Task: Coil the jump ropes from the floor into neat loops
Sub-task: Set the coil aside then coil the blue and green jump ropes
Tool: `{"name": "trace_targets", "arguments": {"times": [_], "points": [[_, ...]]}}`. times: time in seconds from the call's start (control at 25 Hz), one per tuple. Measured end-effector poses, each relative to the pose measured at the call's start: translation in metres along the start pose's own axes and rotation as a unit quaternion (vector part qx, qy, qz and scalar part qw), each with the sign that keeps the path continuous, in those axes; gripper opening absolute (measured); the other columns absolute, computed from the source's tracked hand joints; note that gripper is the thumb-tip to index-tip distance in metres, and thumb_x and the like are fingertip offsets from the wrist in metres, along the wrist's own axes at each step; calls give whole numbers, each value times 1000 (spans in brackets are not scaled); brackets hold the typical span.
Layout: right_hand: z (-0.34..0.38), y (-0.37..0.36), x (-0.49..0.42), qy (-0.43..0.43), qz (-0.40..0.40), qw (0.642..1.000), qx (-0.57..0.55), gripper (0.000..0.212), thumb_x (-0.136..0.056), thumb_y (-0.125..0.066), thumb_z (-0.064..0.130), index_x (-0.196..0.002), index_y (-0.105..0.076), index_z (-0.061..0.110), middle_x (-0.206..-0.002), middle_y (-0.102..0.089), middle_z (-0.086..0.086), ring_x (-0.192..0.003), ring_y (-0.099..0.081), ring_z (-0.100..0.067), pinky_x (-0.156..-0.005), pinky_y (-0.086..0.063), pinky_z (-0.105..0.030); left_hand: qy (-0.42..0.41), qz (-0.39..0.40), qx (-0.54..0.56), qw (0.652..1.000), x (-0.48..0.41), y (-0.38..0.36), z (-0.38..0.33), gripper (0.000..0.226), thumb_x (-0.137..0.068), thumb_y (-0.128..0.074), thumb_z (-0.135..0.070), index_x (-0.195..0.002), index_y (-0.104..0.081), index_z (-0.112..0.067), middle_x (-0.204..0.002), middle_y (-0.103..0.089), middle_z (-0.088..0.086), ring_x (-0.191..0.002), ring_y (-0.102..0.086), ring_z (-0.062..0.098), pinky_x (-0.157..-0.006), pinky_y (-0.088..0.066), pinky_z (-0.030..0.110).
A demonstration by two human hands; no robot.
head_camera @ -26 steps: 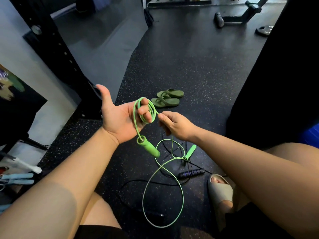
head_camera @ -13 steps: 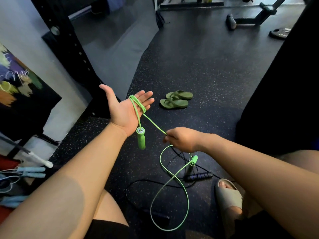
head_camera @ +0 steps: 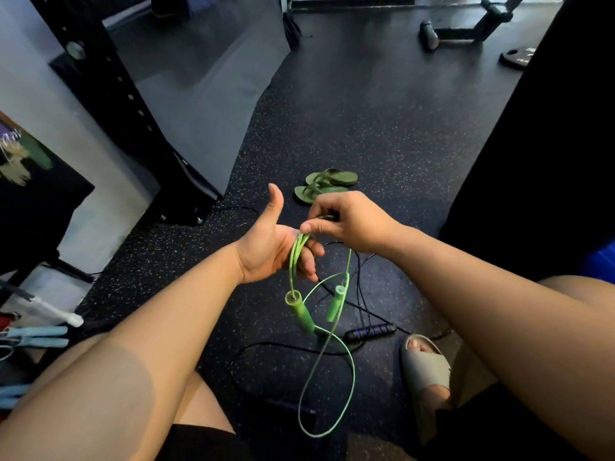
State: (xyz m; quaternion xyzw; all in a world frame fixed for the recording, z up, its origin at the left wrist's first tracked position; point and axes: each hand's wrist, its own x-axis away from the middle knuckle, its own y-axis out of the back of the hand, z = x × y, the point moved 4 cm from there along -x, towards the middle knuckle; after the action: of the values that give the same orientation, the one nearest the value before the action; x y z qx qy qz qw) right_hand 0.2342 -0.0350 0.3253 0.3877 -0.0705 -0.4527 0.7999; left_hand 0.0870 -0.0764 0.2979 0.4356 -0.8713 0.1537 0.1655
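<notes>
Left hand [head_camera: 266, 251] thumb up, fingers curled through green jump rope [head_camera: 294, 257] loops; right hand [head_camera: 352, 221] pinches cord above. Black jump rope [head_camera: 369, 331] sprawls beneath hanging slack; green flip-flops [head_camera: 324, 186] beyond.

Jump ropes, two: one green jump rope [head_camera: 350, 382] with two green handles [head_camera: 301, 312], and one black jump rope [head_camera: 276, 345] on the floor with one dark handle [head_camera: 369, 330] plainly in view. Footwear, three pieces: two green flip-flops [head_camera: 321, 194] lying as a pair and one beige slide sandal [head_camera: 424, 367] on a foot. Hands, two, a left hand [head_camera: 266, 251] and a right hand [head_camera: 352, 221]; weight plate [head_camera: 517, 56], one; light-blue handles [head_camera: 36, 337] at the left edge, two side by side.
</notes>
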Motion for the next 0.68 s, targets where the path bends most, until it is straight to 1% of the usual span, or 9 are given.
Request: {"name": "trace_targets", "arguments": {"times": [0.08,0.16,0.24,0.32,0.4,0.48,0.56,0.64,0.68], "points": [[-9,-3,0,-31,-4,998,-58,33,-90,-70,37,-75,-60,9,-62,-45,6,-57,-39,-5,-56,-34,-26,-17,21,45,999,3,-3,-7,119,-55,2,-97,-80,-64,0,-59,-62,14,-62,-66,32,-75,-52,39],[-19,-10,0,-60,3,993,-98,42,-96,-61,40,-69,-51,8,-63,-40,2,-58,-37,-8,-56,-34,-30,-36,39,81,995,7,-6,-12,119,-54,5,-98,-79,-59,-1,-51,-57,8,-56,-62,29,-68,-51,36],[-27,-20,1,-98,8,985,-141,47,-100,-47,47,-68,-48,13,-65,-41,0,-59,-41,-12,-58,-39,-33,-63,42,119,990,11,-5,-17,118,-53,6,-100,-76,-58,-3,-49,-53,5,-53,-59,27,-66,-49,34],[-34,-30,4,-140,3,974,-176,52,-103,-37,48,-72,-50,9,-65,-44,0,-57,-47,-13,-59,-44,-32,-99,32,182,978,17,0,-23,118,-52,4,-102,-77,-59,-5,-52,-51,3,-56,-58,27,-66,-48,33],[-38,-41,8,-173,8,964,-202,48,-104,-36,45,-75,-52,11,-66,-52,0,-58,-52,-12,-60,-48,-30,-142,10,267,953,23,10,-31,118,-51,-3,-105,-82,-59,-6,-58,-52,3,-61,-56,26,-68,-47,32],[-42,-52,13,-180,62,969,-158,39,-102,-46,42,-81,-56,11,-72,-64,-2,-64,-61,-13,-66,-50,-31,-189,-27,344,919,30,23,-38,118,-53,-13,-106,-88,-61,-4,-65,-57,5,-68,-54,23,-72,-48,30],[-45,-62,17,-165,143,974,-55,27,-102,-51,32,-93,-63,10,-83,-73,-5,-68,-64,-9,-68,-49,-28,-237,-62,389,888,36,35,-42,120,-56,-18,-106,-98,-63,-3,-76,-64,7,-77,-58,23,-81,-51,31],[-42,-66,19,-150,184,971,-5,24,-104,-47,27,-101,-66,14,-85,-73,-4,-65,-61,-4,-66,-48,-24,-264,-96,383,880,39,43,-43,124,-58,-15,-105,-109,-62,-3,-90,-69,9,-91,-65,28,-94,-50,35],[-38,-66,19,-142,190,972,12,25,-104,-46,28,-104,-67,14,-82,-72,-2,-66,-62,-6,-67,-49,-26,-271,-111,373,881,39,46,-43,125,-59,-13,-104,-114,-61,-3,-98,-70,10,-99,-66,30,-100,-48,36]]}}
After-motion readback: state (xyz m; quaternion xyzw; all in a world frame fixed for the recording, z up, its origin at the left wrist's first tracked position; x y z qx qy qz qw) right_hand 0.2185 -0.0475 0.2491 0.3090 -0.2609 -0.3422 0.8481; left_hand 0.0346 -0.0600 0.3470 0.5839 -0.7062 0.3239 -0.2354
